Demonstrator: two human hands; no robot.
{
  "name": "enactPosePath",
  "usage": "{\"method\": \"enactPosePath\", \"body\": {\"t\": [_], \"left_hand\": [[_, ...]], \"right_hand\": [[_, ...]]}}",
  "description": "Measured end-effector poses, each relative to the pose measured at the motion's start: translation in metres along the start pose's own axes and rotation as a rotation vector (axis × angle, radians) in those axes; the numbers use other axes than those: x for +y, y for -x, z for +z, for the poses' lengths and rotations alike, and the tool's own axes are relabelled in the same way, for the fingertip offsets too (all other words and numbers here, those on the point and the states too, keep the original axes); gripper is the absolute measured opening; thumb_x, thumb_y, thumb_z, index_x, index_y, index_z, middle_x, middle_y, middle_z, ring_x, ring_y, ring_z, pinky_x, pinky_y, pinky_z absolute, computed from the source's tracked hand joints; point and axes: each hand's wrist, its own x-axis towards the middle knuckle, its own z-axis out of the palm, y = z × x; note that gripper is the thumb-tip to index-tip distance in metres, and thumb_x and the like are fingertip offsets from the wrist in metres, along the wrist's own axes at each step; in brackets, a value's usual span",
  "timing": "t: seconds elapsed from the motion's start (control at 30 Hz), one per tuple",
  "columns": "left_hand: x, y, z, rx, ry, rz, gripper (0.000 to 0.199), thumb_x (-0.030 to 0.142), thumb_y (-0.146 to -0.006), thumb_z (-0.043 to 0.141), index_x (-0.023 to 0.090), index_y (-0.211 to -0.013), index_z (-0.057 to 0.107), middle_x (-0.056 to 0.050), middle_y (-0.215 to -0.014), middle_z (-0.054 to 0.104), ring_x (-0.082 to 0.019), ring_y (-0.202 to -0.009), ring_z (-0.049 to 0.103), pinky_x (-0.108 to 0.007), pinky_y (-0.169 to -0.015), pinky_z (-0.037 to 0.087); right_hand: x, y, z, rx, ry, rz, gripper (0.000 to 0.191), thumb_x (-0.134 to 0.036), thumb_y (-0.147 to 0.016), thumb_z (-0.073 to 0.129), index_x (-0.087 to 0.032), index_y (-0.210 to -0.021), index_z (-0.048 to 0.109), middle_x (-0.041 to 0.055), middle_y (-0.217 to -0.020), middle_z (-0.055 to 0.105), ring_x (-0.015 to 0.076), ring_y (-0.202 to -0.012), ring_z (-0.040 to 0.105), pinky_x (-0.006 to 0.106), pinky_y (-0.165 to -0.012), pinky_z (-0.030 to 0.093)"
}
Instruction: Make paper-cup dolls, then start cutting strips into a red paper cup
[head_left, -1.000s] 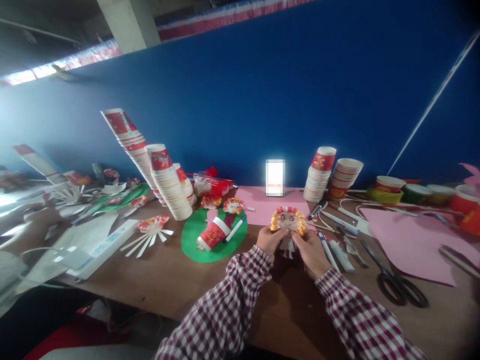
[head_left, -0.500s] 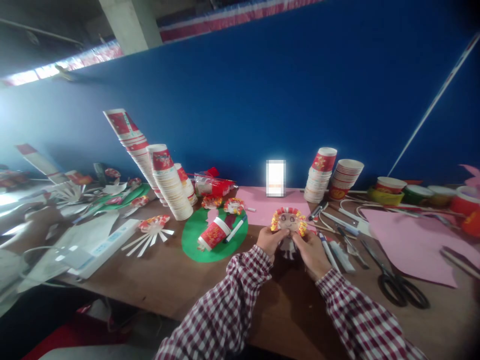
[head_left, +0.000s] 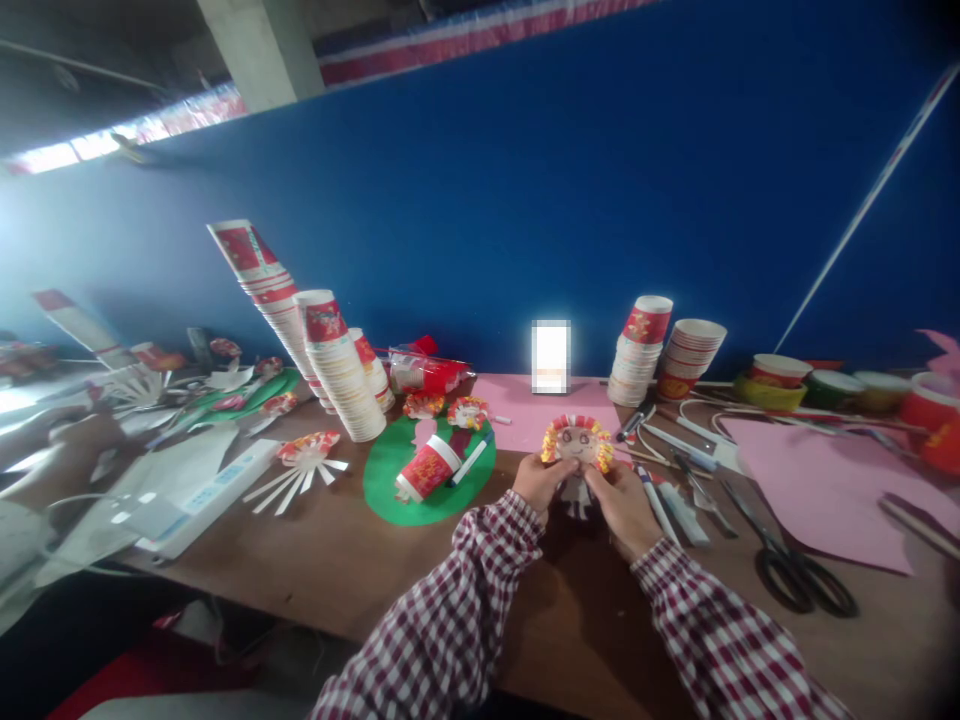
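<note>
A paper doll (head_left: 576,443) with a drawn face and curled red, yellow and white hair is held upright over the table's front part. My left hand (head_left: 541,482) grips its lower left side, and my right hand (head_left: 619,500) grips the lower right, with both thumbs close together under the drawn mouth. Below the thumbs hangs the doll's pale lower part. To the left, a red paper cup (head_left: 429,468) lies tilted on a green round sheet (head_left: 390,500), beside a marker (head_left: 471,459) and curled paper pieces.
Stacked cups (head_left: 346,380) stand at left, more (head_left: 640,350) at right. Black scissors (head_left: 787,565), pens (head_left: 660,505) and a pink sheet (head_left: 825,490) lie to my right. A cut paper fan (head_left: 306,460) and a power strip (head_left: 210,500) lie left, near another person's hand (head_left: 75,450).
</note>
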Motion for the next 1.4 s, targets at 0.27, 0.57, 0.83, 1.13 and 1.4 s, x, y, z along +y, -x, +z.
{"method": "enactPosePath", "body": {"t": [0.27,0.57,0.83,1.13,1.4], "left_hand": [[0.001,0.0,-0.001,-0.03,-0.004,0.013,0.037,0.028,-0.041,0.084,0.008,-0.068,0.069,-0.006,-0.063,0.067,-0.013,-0.058,0.059,-0.026,-0.062,0.048],[0.0,-0.001,-0.002,-0.027,-0.031,0.005,0.038,0.03,-0.042,0.083,0.008,-0.07,0.07,-0.006,-0.065,0.068,-0.014,-0.058,0.06,-0.027,-0.062,0.048],[-0.001,0.0,-0.001,-0.031,-0.012,-0.003,0.041,0.028,-0.045,0.083,0.006,-0.077,0.07,-0.01,-0.07,0.07,-0.018,-0.063,0.064,-0.031,-0.068,0.05],[0.0,0.002,0.0,-0.043,-0.023,0.003,0.04,0.028,-0.046,0.083,0.005,-0.076,0.07,-0.012,-0.073,0.07,-0.019,-0.064,0.065,-0.032,-0.07,0.051],[-0.005,-0.004,-0.006,-0.051,-0.052,0.044,0.037,0.029,-0.048,0.082,0.008,-0.076,0.07,-0.009,-0.073,0.07,-0.017,-0.065,0.065,-0.029,-0.068,0.051]], "right_hand": [[0.002,0.001,-0.002,0.006,0.033,0.003,0.033,-0.041,-0.069,0.063,-0.013,-0.086,0.067,0.0044,-0.066,0.068,0.0194,-0.064,0.062,0.029,-0.059,0.049],[0.007,-0.001,-0.001,-0.007,-0.029,0.034,0.034,-0.039,-0.07,0.064,-0.014,-0.092,0.065,0.0046,-0.072,0.069,0.0204,-0.07,0.063,0.031,-0.064,0.05],[-0.002,0.001,0.001,0.015,-0.002,0.017,0.028,-0.033,-0.069,0.062,-0.015,-0.089,0.066,0.0045,-0.075,0.07,0.0213,-0.074,0.063,0.032,-0.069,0.049],[-0.016,0.005,0.004,0.031,-0.011,0.025,0.026,-0.032,-0.068,0.06,-0.014,-0.086,0.065,0.0043,-0.073,0.069,0.0222,-0.076,0.063,0.031,-0.066,0.048],[-0.009,0.004,0.003,0.013,-0.008,0.025,0.029,-0.032,-0.07,0.059,-0.014,-0.092,0.065,0.0052,-0.074,0.069,0.0217,-0.073,0.063,0.03,-0.064,0.049]]}}
